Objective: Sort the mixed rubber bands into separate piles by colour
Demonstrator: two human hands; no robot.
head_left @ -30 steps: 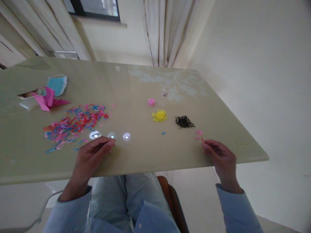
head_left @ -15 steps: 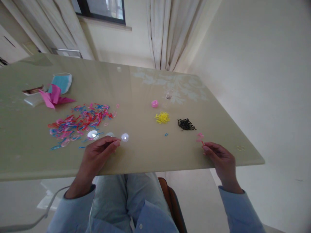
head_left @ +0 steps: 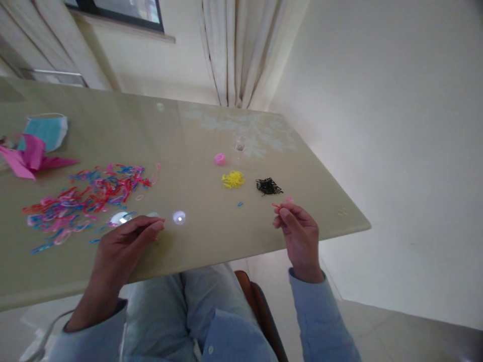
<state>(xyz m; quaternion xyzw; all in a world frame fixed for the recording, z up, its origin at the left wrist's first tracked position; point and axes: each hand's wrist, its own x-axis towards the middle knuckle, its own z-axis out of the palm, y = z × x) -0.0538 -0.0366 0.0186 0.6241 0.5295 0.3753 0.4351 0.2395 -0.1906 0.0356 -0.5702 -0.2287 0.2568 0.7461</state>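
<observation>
A red rubber band sticks out from between the thumb and forefinger of my right hand, which is closed on it just above the table. Right behind those fingers lies a pink rubber band, partly covered by the hand. A pile of black rubber bands is a little farther off. My left hand is pinched, thumb against forefinger, over the near part of the table; what the tips hold, if anything, is too small to make out. Beyond it spreads a mixed heap of red, blue and pink rubber bands.
Yellow rubber bands form a small pile, with a single blue rubber band nearer me. Behind are a pink ring-like object and a small clear item. A pink folded-paper piece and a blue face mask lie far left.
The view has swung to the right. My right hand has moved left and farther from me with the red rubber band, closer to the black pile. The left hand keeps its pinch.
</observation>
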